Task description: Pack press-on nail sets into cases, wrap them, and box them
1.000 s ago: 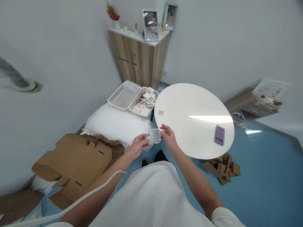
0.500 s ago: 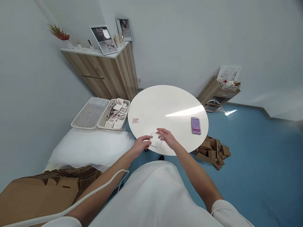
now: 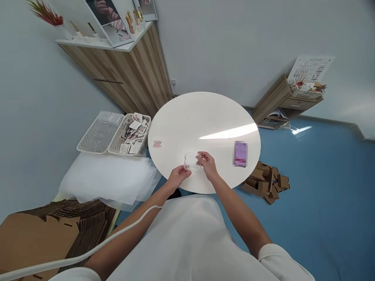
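Note:
A small see-through plastic case (image 3: 192, 161), rectangular with rounded corners, is held over the near part of the white oval table (image 3: 193, 117). My left hand (image 3: 178, 175) pinches its lower left corner between thumb and fingers. On its right edge are the thumb and fingers of my right hand (image 3: 206, 164), also closed on it. Whether the case touches the tabletop I cannot tell. To the left on the table lies a small pinkish patterned set of pieces (image 3: 157, 144). A blurred purple packet (image 3: 240, 153) lies to the right.
Left of the table stand a white basket of printed cards (image 3: 133, 134) and a basket with clear plastic lids (image 3: 99, 132). Below them are white sheets (image 3: 108, 175) and stacked flat cardboard (image 3: 38, 238). Cardboard boxes (image 3: 266, 181) sit on the floor at right. A white cable (image 3: 88, 253) crosses my left arm.
Both hands have shifted slightly with the clear case, which has turned from tilted upright to lying more sideways. My head view has moved closer to the table.

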The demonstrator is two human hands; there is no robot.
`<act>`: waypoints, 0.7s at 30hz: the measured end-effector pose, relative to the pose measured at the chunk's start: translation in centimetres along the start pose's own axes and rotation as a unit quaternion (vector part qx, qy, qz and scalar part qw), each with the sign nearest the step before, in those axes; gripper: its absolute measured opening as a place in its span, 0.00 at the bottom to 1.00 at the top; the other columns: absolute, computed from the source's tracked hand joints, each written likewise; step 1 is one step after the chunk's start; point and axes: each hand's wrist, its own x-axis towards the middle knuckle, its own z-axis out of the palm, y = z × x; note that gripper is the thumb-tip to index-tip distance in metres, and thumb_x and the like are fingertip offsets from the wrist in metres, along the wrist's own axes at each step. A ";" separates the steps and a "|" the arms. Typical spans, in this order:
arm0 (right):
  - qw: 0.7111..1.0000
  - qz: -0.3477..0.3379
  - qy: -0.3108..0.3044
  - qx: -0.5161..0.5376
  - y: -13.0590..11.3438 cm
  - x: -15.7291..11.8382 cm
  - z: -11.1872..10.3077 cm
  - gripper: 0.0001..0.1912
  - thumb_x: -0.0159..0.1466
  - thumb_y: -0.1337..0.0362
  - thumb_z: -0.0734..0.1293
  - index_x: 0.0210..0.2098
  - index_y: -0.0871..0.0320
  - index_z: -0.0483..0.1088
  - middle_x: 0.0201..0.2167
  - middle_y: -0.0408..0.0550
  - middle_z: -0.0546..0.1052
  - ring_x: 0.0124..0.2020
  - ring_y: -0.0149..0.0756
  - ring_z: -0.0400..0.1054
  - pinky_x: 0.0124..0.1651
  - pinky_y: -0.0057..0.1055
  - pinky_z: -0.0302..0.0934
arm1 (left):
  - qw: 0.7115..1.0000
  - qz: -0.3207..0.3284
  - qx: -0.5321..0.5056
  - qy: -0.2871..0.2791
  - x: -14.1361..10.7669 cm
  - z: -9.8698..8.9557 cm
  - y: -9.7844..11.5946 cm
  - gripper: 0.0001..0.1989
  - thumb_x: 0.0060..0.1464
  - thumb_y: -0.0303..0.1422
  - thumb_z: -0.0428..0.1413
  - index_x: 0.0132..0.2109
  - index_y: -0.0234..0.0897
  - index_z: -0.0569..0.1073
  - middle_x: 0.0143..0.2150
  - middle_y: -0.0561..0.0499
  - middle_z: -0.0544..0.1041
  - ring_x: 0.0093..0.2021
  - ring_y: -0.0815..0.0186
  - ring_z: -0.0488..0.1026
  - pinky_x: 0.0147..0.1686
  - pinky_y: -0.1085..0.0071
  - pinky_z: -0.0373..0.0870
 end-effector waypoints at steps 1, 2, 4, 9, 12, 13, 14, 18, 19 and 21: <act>1.000 0.004 0.005 0.008 0.1 0.0 -0.2 0.15 0.50 0.57 0.67 0.37 0.55 0.68 0.32 0.41 0.70 0.23 0.26 0.66 0.33 0.30 0.60 | 1.000 0.003 -0.001 0.007 0.1 0.4 -0.1 0.22 0.38 0.41 0.62 0.41 0.34 0.72 0.36 0.47 0.74 0.38 0.65 0.70 0.37 0.70 0.63; 1.000 0.007 0.010 0.015 0.1 0.0 -0.3 0.15 0.50 0.57 0.67 0.37 0.55 0.67 0.33 0.42 0.70 0.24 0.27 0.67 0.34 0.31 0.60 | 1.000 0.007 -0.005 0.020 0.4 0.6 0.0 0.22 0.38 0.42 0.61 0.40 0.35 0.73 0.34 0.47 0.74 0.38 0.65 0.70 0.38 0.69 0.63; 1.000 0.012 0.016 0.020 0.2 -0.3 -0.5 0.16 0.51 0.57 0.67 0.37 0.55 0.66 0.35 0.43 0.71 0.27 0.29 0.69 0.36 0.32 0.61 | 0.999 0.016 -0.017 0.045 1.1 0.8 0.2 0.22 0.38 0.43 0.61 0.41 0.36 0.73 0.33 0.49 0.74 0.36 0.66 0.70 0.38 0.69 0.63; 0.999 0.038 0.020 -0.010 0.8 -1.5 -1.1 0.15 0.50 0.58 0.68 0.35 0.56 0.63 0.35 0.46 0.74 0.31 0.33 0.71 0.37 0.33 0.61 | 0.996 0.041 -0.056 0.063 3.1 0.2 1.0 0.21 0.39 0.44 0.60 0.39 0.37 0.73 0.32 0.52 0.72 0.33 0.70 0.68 0.37 0.70 0.65; 0.998 0.050 0.018 -0.034 0.9 -1.9 -1.2 0.17 0.49 0.58 0.69 0.35 0.56 0.64 0.36 0.47 0.74 0.33 0.33 0.70 0.39 0.34 0.61 | 0.996 0.040 -0.067 0.033 3.6 -0.3 1.4 0.21 0.39 0.45 0.60 0.38 0.36 0.73 0.30 0.52 0.71 0.30 0.71 0.67 0.35 0.71 0.65; 0.998 0.049 0.024 -0.041 0.7 -2.0 -1.2 0.19 0.48 0.57 0.69 0.37 0.55 0.64 0.38 0.48 0.74 0.34 0.33 0.70 0.40 0.34 0.61 | 0.997 0.038 -0.067 0.019 3.7 -0.5 1.6 0.21 0.38 0.45 0.60 0.38 0.36 0.73 0.29 0.52 0.70 0.29 0.72 0.67 0.34 0.71 0.65; 0.997 0.047 0.033 -0.048 0.5 -1.9 -1.1 0.20 0.48 0.57 0.70 0.39 0.55 0.64 0.39 0.48 0.73 0.35 0.33 0.70 0.39 0.34 0.61 | 0.997 0.036 -0.066 0.003 3.7 -0.7 1.7 0.21 0.38 0.44 0.60 0.38 0.36 0.74 0.29 0.52 0.70 0.29 0.72 0.66 0.33 0.71 0.65; 0.997 0.035 0.038 -0.056 -0.6 -1.8 -0.1 0.25 0.48 0.55 0.69 0.44 0.53 0.63 0.38 0.47 0.73 0.32 0.34 0.71 0.37 0.34 0.61 | 0.996 0.027 -0.041 -0.068 3.6 -1.8 2.3 0.20 0.39 0.44 0.60 0.37 0.35 0.75 0.29 0.52 0.70 0.27 0.72 0.66 0.33 0.70 0.64; 0.997 0.032 0.038 -0.055 -0.8 -1.7 0.2 0.24 0.48 0.55 0.69 0.44 0.53 0.64 0.36 0.46 0.73 0.31 0.34 0.71 0.36 0.33 0.61 | 0.996 0.028 -0.030 -0.081 3.6 -2.2 2.3 0.20 0.40 0.45 0.59 0.38 0.35 0.75 0.29 0.51 0.71 0.27 0.72 0.66 0.33 0.70 0.64; 0.997 0.033 0.050 -0.048 -0.8 -1.8 0.9 0.23 0.48 0.55 0.70 0.41 0.55 0.66 0.34 0.45 0.73 0.29 0.33 0.71 0.35 0.33 0.61 | 0.994 0.039 -0.003 -0.100 3.6 -3.2 2.3 0.23 0.41 0.45 0.58 0.44 0.36 0.73 0.30 0.51 0.71 0.28 0.71 0.67 0.34 0.68 0.64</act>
